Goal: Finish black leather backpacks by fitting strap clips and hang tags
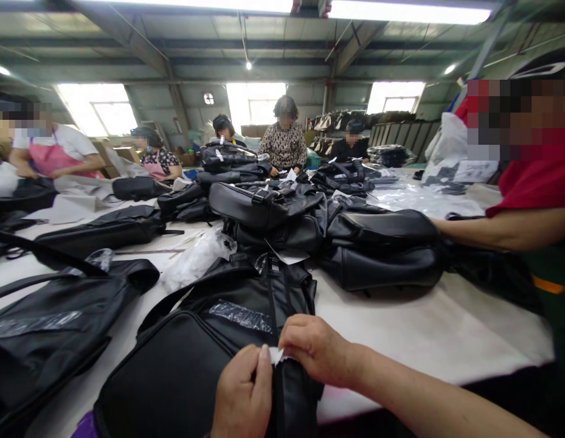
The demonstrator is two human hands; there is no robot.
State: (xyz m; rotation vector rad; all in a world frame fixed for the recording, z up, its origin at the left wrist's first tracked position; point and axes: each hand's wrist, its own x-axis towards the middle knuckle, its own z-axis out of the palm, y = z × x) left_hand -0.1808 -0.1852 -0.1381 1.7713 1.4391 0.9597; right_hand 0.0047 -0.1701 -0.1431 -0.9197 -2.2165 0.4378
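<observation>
A black backpack [173, 371] lies on the table in front of me, with a clear plastic-wrapped strip [241, 316] across its upper part. Over its right side, my left hand [246, 389] and my right hand [314, 350] meet. Between their fingertips is a small white piece [276, 355] that looks like paper or tissue. Both hands are closed in a pinch on it. A dark strap [291, 395] runs beneath my hands. Most of the white piece is hidden by my fingers.
More black bags [382, 249] are piled ahead on the pale table [487, 328], and another bag [72, 310] lies at left. Crumpled white plastic [197, 258] sits beyond my backpack. A co-worker in red [537, 176] reaches in from the right; several people work farther back.
</observation>
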